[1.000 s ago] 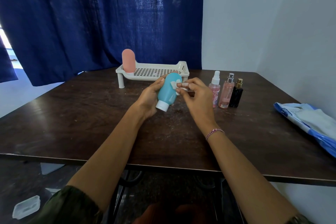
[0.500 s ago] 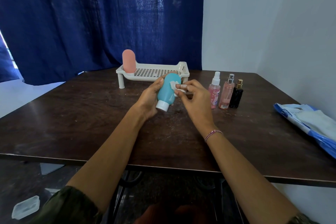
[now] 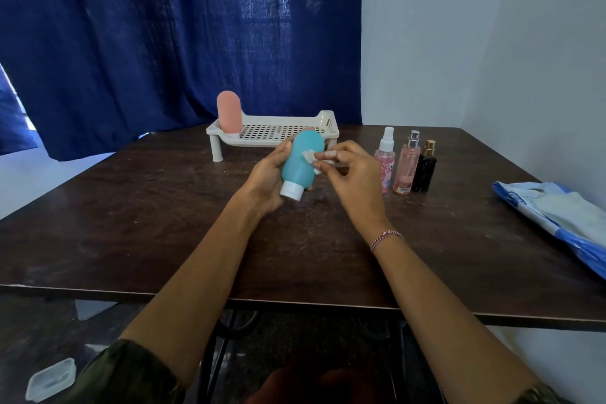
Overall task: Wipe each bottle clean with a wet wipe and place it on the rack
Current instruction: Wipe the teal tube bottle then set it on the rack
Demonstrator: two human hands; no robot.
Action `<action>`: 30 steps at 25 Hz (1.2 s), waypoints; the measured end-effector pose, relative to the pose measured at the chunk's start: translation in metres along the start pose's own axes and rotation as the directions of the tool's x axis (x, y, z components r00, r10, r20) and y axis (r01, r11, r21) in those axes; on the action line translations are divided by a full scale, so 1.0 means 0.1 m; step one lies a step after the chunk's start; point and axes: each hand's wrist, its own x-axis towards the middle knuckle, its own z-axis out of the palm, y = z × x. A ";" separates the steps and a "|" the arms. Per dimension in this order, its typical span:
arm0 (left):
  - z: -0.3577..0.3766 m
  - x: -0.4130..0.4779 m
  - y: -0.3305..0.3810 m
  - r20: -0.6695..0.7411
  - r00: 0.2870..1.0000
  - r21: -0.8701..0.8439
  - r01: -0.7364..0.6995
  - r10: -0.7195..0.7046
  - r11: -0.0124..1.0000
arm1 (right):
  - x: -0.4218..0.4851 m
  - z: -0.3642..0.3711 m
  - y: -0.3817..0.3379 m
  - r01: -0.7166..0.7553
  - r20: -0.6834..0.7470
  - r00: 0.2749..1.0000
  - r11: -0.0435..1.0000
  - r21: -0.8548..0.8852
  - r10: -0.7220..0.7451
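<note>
At mid-frame, above the desk (image 3: pixel 157 226), we hold the teal squeeze bottle (image 3: pixel 300 162) cap-down. Its white cap (image 3: pixel 291 191) points to the lower left, toward us, and its rounded end points up toward the rack (image 3: pixel 328 120). The long axis therefore runs steeply and leans a little right at the top. Our left hand (image 3: pixel 266 182) has its grip curled round the bottle's left side. Our right hand (image 3: pixel 355 182) pinches a small folded wet wipe (image 3: pixel 309 156) between thumb and fingertips, and the wipe lies against the bottle's upper right side. On the rack's left end a pink bottle (image 3: pixel 229 110) stands upright. Right of our hands, three spray bottles (image 3: pixel 406 164) stand in a row on the desk. A blue wipe pack (image 3: pixel 564 220) lies at the right edge.
</note>
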 end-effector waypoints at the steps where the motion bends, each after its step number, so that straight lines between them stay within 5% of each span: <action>1: 0.00 0.00 -0.01 0.013 1.000 0.020 0.003 -0.003 1.000 | 0.01 -0.01 0.01 -0.020 -0.046 0.999 1.000 0.019 0.021; 5: -0.01 -0.01 -0.02 0.000 1.000 0.036 -0.002 0.002 0.999 | 0.00 -0.01 0.00 -0.035 -0.090 0.995 0.999 0.025 0.037; 14: -0.05 0.07 -0.01 -0.092 0.990 -0.160 -0.123 0.109 0.979 | -0.07 0.07 -0.07 0.141 0.183 0.973 0.990 0.013 -0.141; 25: 0.01 -0.05 -0.02 0.021 0.998 0.082 0.063 -0.065 0.995 | 0.04 -0.06 0.03 -0.130 -0.188 0.972 0.989 0.074 0.142; 30: 0.01 -0.02 -0.04 -0.065 0.998 0.154 0.003 0.007 0.988 | 0.00 0.01 0.00 -0.069 -0.082 0.994 0.995 0.065 0.074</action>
